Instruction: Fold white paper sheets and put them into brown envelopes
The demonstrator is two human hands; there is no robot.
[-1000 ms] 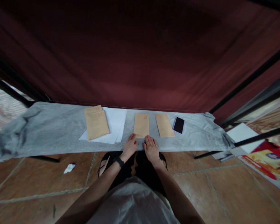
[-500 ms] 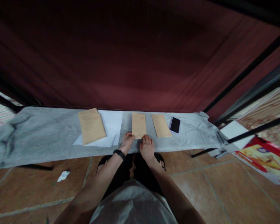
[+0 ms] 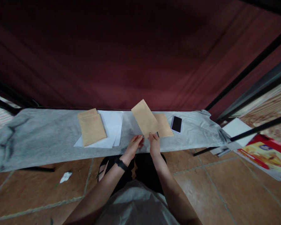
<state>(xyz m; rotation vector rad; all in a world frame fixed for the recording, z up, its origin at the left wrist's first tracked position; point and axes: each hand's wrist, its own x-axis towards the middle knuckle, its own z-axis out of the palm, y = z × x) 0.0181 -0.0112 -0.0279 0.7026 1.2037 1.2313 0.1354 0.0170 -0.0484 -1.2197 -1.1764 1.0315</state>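
Observation:
In the head view, my right hand (image 3: 155, 144) pinches the near edge of a brown paper envelope (image 3: 145, 118), raised and tilted above the bench. A small dark thing, too small to name, shows beside those fingers. My left hand (image 3: 134, 146), wearing a black wristband, is just left of the envelope's near corner, fingers loosely bent and apart from it. Another brown envelope (image 3: 165, 126) lies to the right, partly covered by the raised one. More brown envelopes (image 3: 92, 128) rest at left on sheets of white paper (image 3: 112, 125).
A phone (image 3: 176, 124) lies screen up at right on the grey cloth (image 3: 46, 134) covering the narrow bench. A dark red panel (image 3: 135, 78) rises behind. Black metal bars (image 3: 250, 67) and a red-yellow box (image 3: 267, 156) stand at right. Crumpled white tissue (image 3: 66, 177) is on the tiled floor.
The middle envelope, flat on the cloth before, has been lifted and turned in my right hand. My left hand has come off its edge and moved slightly right.

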